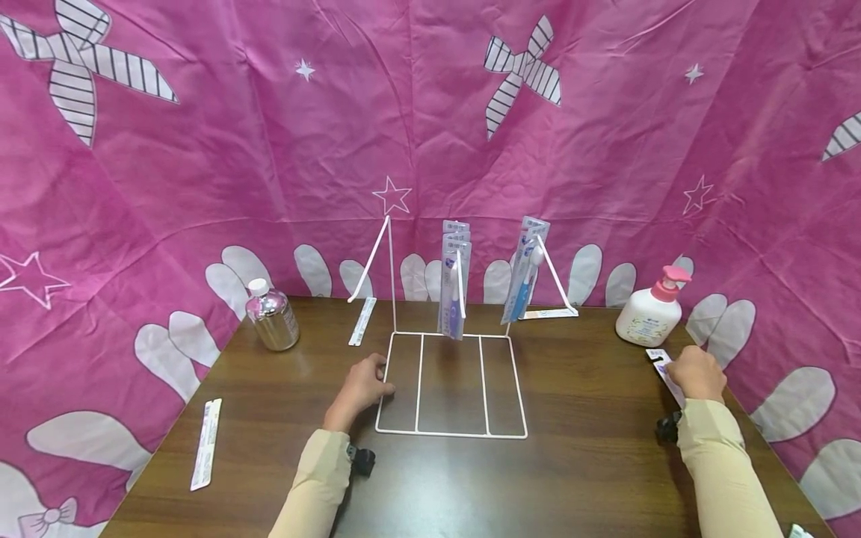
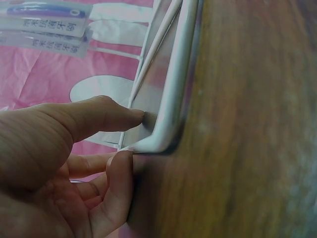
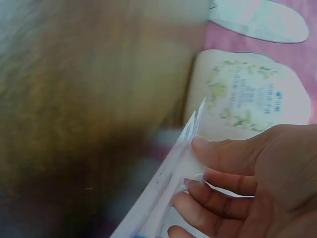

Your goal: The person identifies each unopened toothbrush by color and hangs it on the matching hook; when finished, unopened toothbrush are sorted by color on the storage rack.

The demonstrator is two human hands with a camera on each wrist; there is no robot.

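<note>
1. Far left of the frame, a flat toothbrush packet (image 1: 205, 444) lies near the table (image 1: 592, 463) edge; up behind it stands a clear bottle (image 1: 272, 314) with a white cap.
2. A second packet (image 1: 362, 321) lies flat just left of the white wire rack (image 1: 451, 385).
3. Left hand (image 1: 359, 386) now, centre-left: it's on the rack's front left corner, fingertips (image 2: 133, 115) touching the white wire, thumb pressed just below the bend. Fingers fairly straight, not wrapped round it.
4. On the rack's upright pegs hang packaged toothbrushes, a purple one (image 1: 454, 280) mid-frame and a blue one (image 1: 526, 273) to its right.
5. Right of the rack, a white pump bottle (image 1: 649, 310) with a pink top.
6. Far right, the right hand (image 1: 696, 373) pinches a toothbrush pack (image 1: 662, 366) off the table edge, fingers curled round the clear plastic (image 3: 171, 191), the pump bottle just behind.
</note>
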